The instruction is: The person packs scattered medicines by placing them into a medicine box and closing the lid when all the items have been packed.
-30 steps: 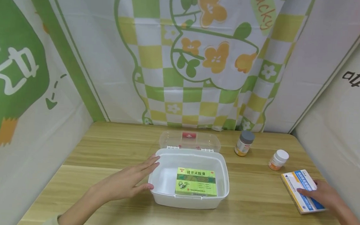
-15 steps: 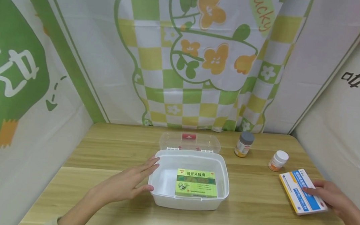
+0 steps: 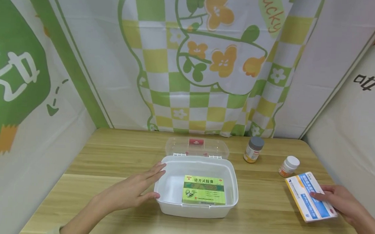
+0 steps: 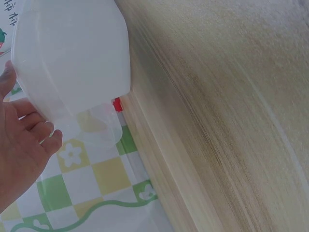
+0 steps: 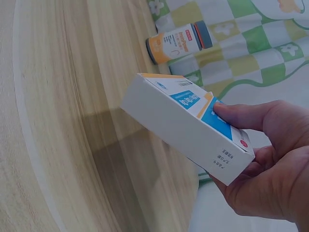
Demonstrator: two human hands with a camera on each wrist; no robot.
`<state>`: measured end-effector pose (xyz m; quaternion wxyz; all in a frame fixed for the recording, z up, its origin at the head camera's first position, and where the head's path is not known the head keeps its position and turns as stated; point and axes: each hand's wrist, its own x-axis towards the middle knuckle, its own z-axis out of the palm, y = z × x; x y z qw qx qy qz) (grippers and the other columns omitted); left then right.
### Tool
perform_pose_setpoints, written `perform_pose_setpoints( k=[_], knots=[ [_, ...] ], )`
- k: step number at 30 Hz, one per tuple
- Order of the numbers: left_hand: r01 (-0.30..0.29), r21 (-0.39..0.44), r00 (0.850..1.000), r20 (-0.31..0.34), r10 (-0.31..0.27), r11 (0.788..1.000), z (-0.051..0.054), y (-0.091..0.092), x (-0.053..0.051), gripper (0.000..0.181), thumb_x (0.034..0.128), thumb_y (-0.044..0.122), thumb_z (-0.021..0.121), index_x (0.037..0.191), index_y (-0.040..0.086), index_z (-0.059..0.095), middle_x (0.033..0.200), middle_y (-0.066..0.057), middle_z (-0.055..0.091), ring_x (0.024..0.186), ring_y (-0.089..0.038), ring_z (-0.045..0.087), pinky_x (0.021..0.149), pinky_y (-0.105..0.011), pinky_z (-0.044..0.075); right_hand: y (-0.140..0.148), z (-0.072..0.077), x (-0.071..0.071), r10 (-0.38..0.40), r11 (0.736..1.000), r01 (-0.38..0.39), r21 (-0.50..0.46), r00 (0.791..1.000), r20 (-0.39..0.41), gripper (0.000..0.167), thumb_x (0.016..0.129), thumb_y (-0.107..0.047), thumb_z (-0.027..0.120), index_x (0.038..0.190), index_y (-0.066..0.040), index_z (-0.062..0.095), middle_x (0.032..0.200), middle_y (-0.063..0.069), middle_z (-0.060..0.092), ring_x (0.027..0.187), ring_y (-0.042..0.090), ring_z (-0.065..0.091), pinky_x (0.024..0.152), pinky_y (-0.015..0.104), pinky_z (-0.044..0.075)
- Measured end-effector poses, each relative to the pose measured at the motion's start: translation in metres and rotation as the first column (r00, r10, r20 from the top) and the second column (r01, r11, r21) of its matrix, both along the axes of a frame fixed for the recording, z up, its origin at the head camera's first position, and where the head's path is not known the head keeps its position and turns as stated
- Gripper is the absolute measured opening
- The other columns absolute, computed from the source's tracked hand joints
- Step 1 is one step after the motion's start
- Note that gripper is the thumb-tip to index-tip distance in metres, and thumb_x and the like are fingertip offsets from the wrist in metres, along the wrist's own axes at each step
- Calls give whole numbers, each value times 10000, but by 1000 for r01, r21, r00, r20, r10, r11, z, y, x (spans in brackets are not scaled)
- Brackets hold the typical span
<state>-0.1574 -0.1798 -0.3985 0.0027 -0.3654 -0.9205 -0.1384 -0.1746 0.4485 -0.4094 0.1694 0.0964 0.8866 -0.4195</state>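
Note:
My right hand [image 3: 344, 204] grips a white, blue and yellow medicine box [image 3: 311, 197], thumb on its printed face. The right wrist view shows this medicine box [image 5: 188, 130] raised off the table, its shadow on the wood below. At the middle stands a white plastic storage box [image 3: 199, 211], its clear lid [image 3: 180, 144] folded back. A green medicine box [image 3: 204, 191] lies inside it. My left hand [image 3: 131, 189] touches the storage box's left rim with extended, spread fingers. In the left wrist view, the left hand [image 4: 21, 135] is beside the storage box wall [image 4: 87, 53].
A grey-capped bottle [image 3: 253, 150] stands upright at the back right of the wooden table [image 3: 119, 156]. Nearer my right hand is a small white-capped bottle [image 3: 289, 166]. A patterned curtain [image 3: 206, 107] hangs behind the table, with printed cloth at both sides.
My right hand has lifted the blue-and-white medicine box from the table and moved it slightly left. My left hand stays at the storage box's rim.

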Motion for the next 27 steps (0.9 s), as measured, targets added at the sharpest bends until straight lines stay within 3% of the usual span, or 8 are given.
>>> perform_pose_setpoints(
  k=[9,15,20,27],
  knots=[
    [-4,-4,1000,0,4,1000,-1,0,0,721,1016,510,476,1547,42,339,1659,-125,229,1487,-311,333,1122,-512,423,-14,11,6,33,999,-34,-28,999,-32,706,999,-241,580,1350,300,292,842,-49,719,711,84,690,637,263,585],
    [5,4,1000,-9,-5,1000,-1,1,0,717,1017,504,477,1541,33,347,1649,-138,253,1480,-324,345,1108,-527,434,-24,17,8,98,989,-103,-107,994,-48,713,1013,-203,566,1375,307,224,868,-46,733,727,124,719,638,292,603],
    [19,9,999,-46,-18,1000,-2,1,-1,696,1024,489,473,1535,29,361,1635,-157,282,1463,-342,370,1086,-536,451,-33,22,9,100,988,-105,-117,994,-50,752,1009,-208,575,1392,306,182,902,-31,736,743,123,724,649,294,606],
    [11,4,1000,-21,-11,1000,-1,0,0,713,1015,501,487,1541,37,352,1650,-131,254,1489,-312,330,1119,-507,428,-42,26,8,147,974,-155,-167,987,-58,755,1011,-188,575,1400,303,154,956,-20,746,781,143,739,669,321,619]
  ],
)
